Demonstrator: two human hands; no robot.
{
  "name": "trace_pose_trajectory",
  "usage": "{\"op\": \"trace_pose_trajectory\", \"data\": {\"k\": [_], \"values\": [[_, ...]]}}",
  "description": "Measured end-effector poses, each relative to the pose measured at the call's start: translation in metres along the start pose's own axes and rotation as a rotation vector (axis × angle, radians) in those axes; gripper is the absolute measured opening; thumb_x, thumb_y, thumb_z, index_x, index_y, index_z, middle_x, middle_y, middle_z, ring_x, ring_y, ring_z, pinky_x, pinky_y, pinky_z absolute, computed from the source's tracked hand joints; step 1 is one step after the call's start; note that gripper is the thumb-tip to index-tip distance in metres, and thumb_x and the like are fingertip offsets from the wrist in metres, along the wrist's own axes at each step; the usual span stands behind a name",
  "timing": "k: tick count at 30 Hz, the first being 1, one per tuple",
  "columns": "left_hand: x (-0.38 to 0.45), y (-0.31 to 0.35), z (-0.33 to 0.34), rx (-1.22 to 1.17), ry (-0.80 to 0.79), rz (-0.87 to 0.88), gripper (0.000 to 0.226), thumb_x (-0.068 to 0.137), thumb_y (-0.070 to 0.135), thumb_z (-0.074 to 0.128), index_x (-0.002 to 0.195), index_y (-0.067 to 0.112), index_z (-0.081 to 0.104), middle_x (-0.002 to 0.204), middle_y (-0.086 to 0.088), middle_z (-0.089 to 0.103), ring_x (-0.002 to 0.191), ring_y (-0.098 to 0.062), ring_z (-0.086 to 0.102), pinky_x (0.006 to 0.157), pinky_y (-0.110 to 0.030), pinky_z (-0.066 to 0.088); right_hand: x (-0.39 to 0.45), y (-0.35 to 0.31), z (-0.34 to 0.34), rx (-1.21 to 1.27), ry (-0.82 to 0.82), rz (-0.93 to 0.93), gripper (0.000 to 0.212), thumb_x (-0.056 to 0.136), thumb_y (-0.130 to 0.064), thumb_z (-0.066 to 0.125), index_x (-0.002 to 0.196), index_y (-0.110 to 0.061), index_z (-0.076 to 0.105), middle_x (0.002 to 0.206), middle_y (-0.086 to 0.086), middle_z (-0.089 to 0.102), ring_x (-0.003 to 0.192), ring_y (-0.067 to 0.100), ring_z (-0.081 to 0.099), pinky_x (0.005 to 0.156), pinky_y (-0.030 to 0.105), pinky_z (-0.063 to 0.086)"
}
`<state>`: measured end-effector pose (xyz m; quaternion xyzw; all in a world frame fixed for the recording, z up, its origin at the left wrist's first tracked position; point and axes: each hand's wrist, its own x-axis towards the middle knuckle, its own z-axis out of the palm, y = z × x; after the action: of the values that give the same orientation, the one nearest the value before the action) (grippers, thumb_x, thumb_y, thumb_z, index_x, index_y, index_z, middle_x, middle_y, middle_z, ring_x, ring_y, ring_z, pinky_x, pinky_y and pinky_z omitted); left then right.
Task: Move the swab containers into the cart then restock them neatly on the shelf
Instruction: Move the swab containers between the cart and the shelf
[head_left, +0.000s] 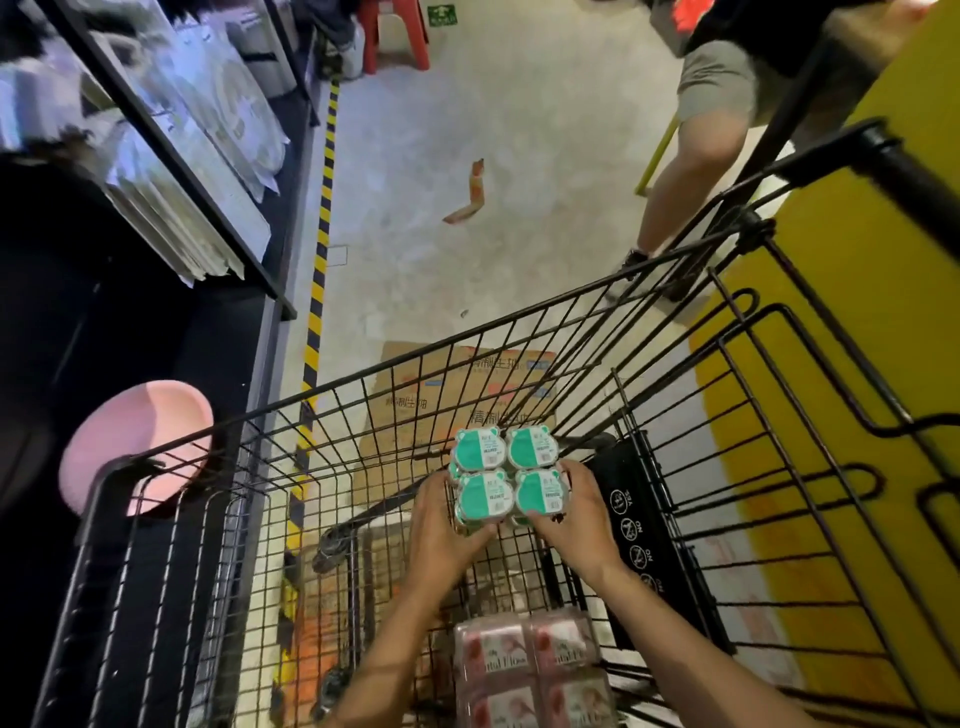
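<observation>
The left hand (447, 525) and right hand (569, 512) clamp opposite sides of a green-lidded swab container pack (506, 475), held between them inside the wire cart (322, 426); a pink-labelled pack (530, 670) lies nearer the person.

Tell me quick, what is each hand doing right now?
Left hand: grips the left side of the green swab pack.
Right hand: grips the right side of the same pack.
</observation>
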<state>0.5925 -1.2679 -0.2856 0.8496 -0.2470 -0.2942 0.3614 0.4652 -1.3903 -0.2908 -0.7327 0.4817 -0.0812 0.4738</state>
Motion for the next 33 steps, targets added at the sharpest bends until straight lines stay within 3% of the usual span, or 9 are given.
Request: {"op": "trace_pose_trajectory", "data": {"k": [1,3,7,12,17,19,25,30,33], "values": [[-0.006,0.006,-0.009,0.015,-0.002,0.013,0.082,0.075,0.029,0.079,0.142,0.019,0.033,0.146,0.001,0.036,0.134,-0.016,0.034,0.107,-0.029,0.029,-0.006,-0.009,-0.003,-0.004,-0.001,-0.017,0.071,0.078,-0.010,0.076,0.138,-0.017,0.039,0.138,0.001,0.043,0.115,0.005,0.046,0.085,0.003,0.042],[-0.020,0.020,-0.030,0.027,0.007,0.052,0.068,0.089,0.035,0.063,0.145,0.018,0.030,0.152,-0.003,0.031,0.139,-0.020,0.030,0.110,-0.034,0.029,-0.020,-0.033,-0.009,0.001,-0.007,-0.066,0.064,0.086,-0.013,0.068,0.142,-0.019,0.036,0.145,0.002,0.038,0.125,0.012,0.044,0.099,0.021,0.046],[-0.053,0.049,-0.081,0.037,0.078,0.128,0.054,0.098,0.039,0.041,0.146,0.017,0.033,0.154,-0.004,0.031,0.141,-0.018,0.028,0.108,-0.025,0.020,-0.058,-0.088,-0.021,-0.036,-0.020,-0.237,0.054,0.095,-0.022,0.055,0.145,-0.020,0.034,0.151,0.000,0.031,0.137,0.014,0.032,0.113,0.035,0.035],[-0.118,0.071,-0.146,0.038,0.180,0.231,0.055,0.097,0.043,0.036,0.145,0.016,0.035,0.153,-0.002,0.032,0.142,-0.016,0.026,0.117,-0.035,0.022,-0.127,-0.146,-0.037,-0.064,-0.032,-0.409,0.049,0.100,-0.030,0.046,0.147,-0.023,0.033,0.155,-0.004,0.027,0.130,-0.006,0.013,0.109,0.019,0.013],[-0.204,0.064,-0.185,-0.042,0.351,0.226,0.055,0.098,0.048,0.034,0.146,0.022,0.035,0.153,0.004,0.034,0.141,-0.013,0.030,0.117,-0.044,0.025,-0.212,-0.181,-0.050,0.026,-0.102,-0.519,0.050,0.098,-0.041,0.040,0.145,-0.025,0.037,0.153,-0.010,0.028,0.141,0.005,0.020,0.118,0.043,0.023],[-0.244,0.060,-0.190,-0.125,0.450,0.195,0.054,0.097,0.050,0.035,0.145,0.024,0.037,0.151,0.006,0.036,0.140,-0.011,0.030,0.117,-0.044,0.025,-0.245,-0.184,-0.049,0.108,-0.146,-0.536,0.049,0.096,-0.040,0.042,0.143,-0.028,0.038,0.147,-0.016,0.029,0.140,0.006,0.023,0.116,0.045,0.028],[-0.356,0.045,-0.184,-0.137,0.694,0.121,0.053,0.096,0.048,0.036,0.143,0.024,0.040,0.149,0.007,0.038,0.139,-0.007,0.031,0.117,-0.044,0.024,-0.326,-0.177,-0.040,0.079,-0.288,-0.690,0.055,0.094,-0.050,0.040,0.144,-0.027,0.037,0.147,-0.019,0.025,0.138,-0.002,0.017,0.113,0.023,0.012],[-0.441,0.026,-0.183,-0.072,0.852,0.035,0.049,0.099,0.043,0.039,0.143,0.022,0.040,0.149,0.008,0.038,0.137,-0.005,0.031,0.116,-0.043,0.025,-0.377,-0.175,-0.027,0.001,-0.442,-0.830,0.054,0.096,-0.049,0.039,0.144,-0.025,0.039,0.141,-0.022,0.024,0.134,-0.006,0.017,0.110,0.019,0.010],[-0.501,0.012,-0.185,-0.062,0.960,-0.054,0.048,0.097,0.042,0.038,0.143,0.025,0.039,0.148,0.010,0.038,0.137,-0.002,0.031,0.115,-0.028,0.024,-0.412,-0.172,-0.013,0.006,-0.536,-0.891,0.049,0.097,-0.040,0.045,0.142,-0.022,0.043,0.143,-0.020,0.030,0.134,-0.011,0.020,0.108,0.007,0.012]]}}
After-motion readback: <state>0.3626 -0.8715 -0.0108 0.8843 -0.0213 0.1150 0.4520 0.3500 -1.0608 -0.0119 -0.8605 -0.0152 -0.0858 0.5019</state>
